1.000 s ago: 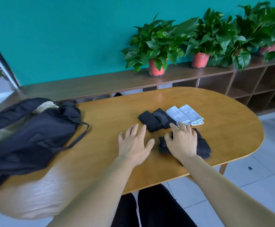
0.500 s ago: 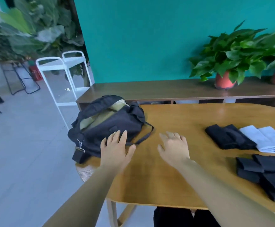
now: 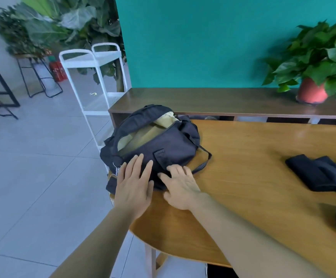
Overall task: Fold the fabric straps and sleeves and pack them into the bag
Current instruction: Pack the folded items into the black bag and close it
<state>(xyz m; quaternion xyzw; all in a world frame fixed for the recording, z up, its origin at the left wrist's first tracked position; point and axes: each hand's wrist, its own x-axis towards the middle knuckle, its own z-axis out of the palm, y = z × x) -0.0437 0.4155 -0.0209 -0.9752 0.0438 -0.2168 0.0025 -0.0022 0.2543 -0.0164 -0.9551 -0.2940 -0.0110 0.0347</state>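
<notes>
A: Status?
B: Your left hand [image 3: 134, 185] lies flat, fingers straight, on the open black fabric bag w/ tan lining [image 3: 175, 145] at the wooden table's [image 3: 253, 157] left end. Right hand [image 3: 180, 187]: same, gripping nothing.
A: Packed?
B: Not yet. Folded black fabric pieces [image 3: 319, 175] sit well apart, far right. Folding prob. done; packing's left.

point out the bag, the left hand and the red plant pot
bag [image 3: 173, 145]: head view, dark front panel
left hand [image 3: 134, 184]: head view, back of hand
red plant pot [image 3: 311, 93]: head view, front wall
</notes>
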